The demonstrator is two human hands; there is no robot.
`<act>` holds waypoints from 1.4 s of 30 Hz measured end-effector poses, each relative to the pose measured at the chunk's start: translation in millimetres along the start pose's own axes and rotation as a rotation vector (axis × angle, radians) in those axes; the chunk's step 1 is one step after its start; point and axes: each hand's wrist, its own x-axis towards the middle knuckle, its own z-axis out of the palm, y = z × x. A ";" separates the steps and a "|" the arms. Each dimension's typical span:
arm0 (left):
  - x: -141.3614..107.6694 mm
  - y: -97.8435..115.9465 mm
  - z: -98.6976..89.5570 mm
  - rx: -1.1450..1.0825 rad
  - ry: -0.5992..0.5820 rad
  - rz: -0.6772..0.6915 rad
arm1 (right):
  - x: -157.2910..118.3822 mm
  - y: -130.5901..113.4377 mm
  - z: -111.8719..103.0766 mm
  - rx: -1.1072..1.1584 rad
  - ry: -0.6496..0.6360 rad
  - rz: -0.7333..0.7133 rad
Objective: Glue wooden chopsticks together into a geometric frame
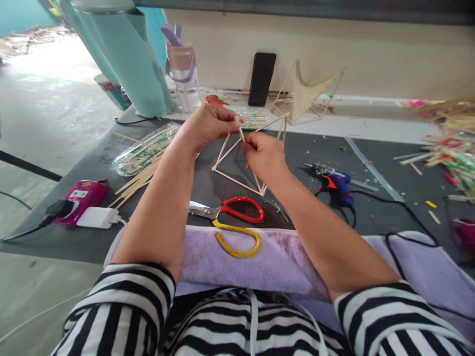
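Pinching stick (241, 133) with left hand (212, 124) and right hand (266, 153), at frame (238, 181). Apparently joined at near corners; seemingly unfinished where gripped, cannot tell if fixed.

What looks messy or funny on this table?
The heap of sticks on the right looks messiest: it's jumbled, with loose bits scattered nearby. The scissors look askew too, handles spread apart, the yellow handle lying over the purple cloth.

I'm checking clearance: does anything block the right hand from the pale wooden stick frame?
Nothing visible does; the right hand is at the frame. Red-and-yellow-handled metal scissors lie nearer the body.
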 end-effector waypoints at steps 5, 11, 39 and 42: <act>-0.6 1.6 0.3 -0.014 -0.005 -0.003 | 0.0 -0.3 0.2 -0.004 0.003 0.001; 0.5 -0.3 -0.7 -0.002 -0.011 0.007 | -0.3 -0.4 0.0 0.005 0.006 -0.002; -1.5 3.2 0.4 -0.010 -0.007 -0.017 | 0.5 0.9 0.0 -0.003 -0.020 0.020; -0.9 1.9 0.1 -0.015 -0.007 -0.014 | 0.5 0.7 -0.2 -0.008 -0.019 0.016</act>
